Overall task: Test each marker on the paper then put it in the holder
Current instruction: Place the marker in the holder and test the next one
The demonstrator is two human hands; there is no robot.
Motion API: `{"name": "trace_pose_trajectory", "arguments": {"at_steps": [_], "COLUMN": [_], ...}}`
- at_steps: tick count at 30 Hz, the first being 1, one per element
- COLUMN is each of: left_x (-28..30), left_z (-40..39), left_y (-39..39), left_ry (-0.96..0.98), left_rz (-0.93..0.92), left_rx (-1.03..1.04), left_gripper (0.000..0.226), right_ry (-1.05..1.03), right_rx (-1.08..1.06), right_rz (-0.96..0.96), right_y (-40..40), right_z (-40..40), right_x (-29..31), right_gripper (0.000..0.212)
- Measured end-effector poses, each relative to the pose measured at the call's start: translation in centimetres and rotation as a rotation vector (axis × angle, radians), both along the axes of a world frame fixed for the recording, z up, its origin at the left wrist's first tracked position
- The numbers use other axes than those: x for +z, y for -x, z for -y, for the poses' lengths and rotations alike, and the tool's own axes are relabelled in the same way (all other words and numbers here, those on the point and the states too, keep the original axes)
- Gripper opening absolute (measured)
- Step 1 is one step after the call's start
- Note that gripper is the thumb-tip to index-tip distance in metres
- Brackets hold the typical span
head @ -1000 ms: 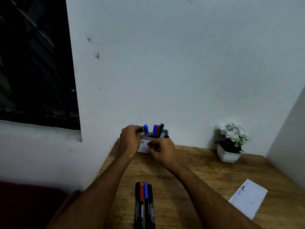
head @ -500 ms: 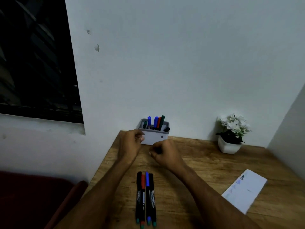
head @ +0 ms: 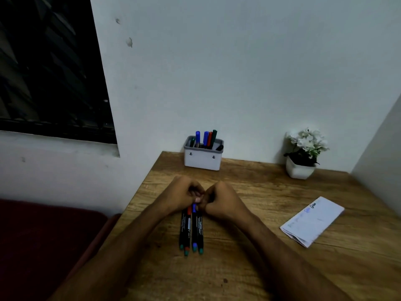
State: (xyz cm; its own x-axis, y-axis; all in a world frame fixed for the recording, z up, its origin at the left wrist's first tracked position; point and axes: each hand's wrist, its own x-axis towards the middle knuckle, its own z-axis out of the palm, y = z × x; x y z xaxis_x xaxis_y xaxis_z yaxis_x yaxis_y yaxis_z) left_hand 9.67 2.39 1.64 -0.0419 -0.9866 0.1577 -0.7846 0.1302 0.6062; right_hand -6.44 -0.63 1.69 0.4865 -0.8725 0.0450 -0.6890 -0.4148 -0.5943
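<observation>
Several black-bodied markers point(head: 191, 231) lie side by side on the wooden table point(head: 249, 268), with coloured tips towards me. My left hand point(head: 184, 195) and my right hand point(head: 222, 198) sit knuckle to knuckle over their far cap ends, fingers curled down onto them. A red cap and a blue cap show just below my fingertips. The caps of the outer markers are hidden, so a grip is not visible. The white holder point(head: 202, 162) stands at the wall with several markers upright in it. The folded paper point(head: 312, 221) with scribbles lies to the right.
A white pot of white flowers point(head: 300, 168) stands in the back right corner. The table's left edge runs diagonally beside my left forearm, with a dark red seat point(head: 43, 246) below it. Walls close off the back and right.
Both hands have drawn back from the holder towards me and come down onto the far ends of the lying markers. My view has tilted further down.
</observation>
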Motion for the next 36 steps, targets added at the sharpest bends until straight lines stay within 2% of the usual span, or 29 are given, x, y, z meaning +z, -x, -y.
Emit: {"name": "trace_pose_trajectory", "arguments": {"at_steps": [10, 15, 19, 23, 26, 32, 36], "left_x": [0.4, 1.6, 2.7, 3.3, 3.4, 3.2, 2.5], "left_z": [-0.6, -0.2, 0.8, 2.1, 3.5, 4.8, 5.2], "left_y": [0.8, 2.4, 4.2, 6.6, 8.7, 12.8, 14.4], "left_ry": [0.014, 0.060, 0.140, 0.228, 0.237, 0.160, 0.233], "left_rz": [0.043, -0.013, -0.083, -0.133, -0.126, -0.070, -0.092], "left_rx": [0.030, -0.020, -0.097, -0.068, -0.057, -0.177, -0.145], "left_gripper": [0.033, 0.035, 0.023, 0.017, 0.016, 0.016, 0.018], "right_ry": [-0.001, 0.062, 0.120, 0.139, 0.222, 0.313, 0.327], "right_rx": [-0.137, -0.162, -0.130, -0.110, -0.106, -0.130, -0.107], "right_rz": [-0.119, -0.026, 0.115, 0.234, 0.253, 0.331, 0.331], "right_y": [0.3, 2.4, 5.5, 9.3, 11.6, 15.0, 16.3], "right_z": [-1.1, -0.5, 0.2, 0.8, 1.1, 1.8, 2.5], "right_x": [1.2, 2.3, 3.1, 3.5, 3.2, 1.9, 0.9], "right_gripper": [0.017, 0.012, 0.012, 0.010, 0.033, 0.050, 0.025]}}
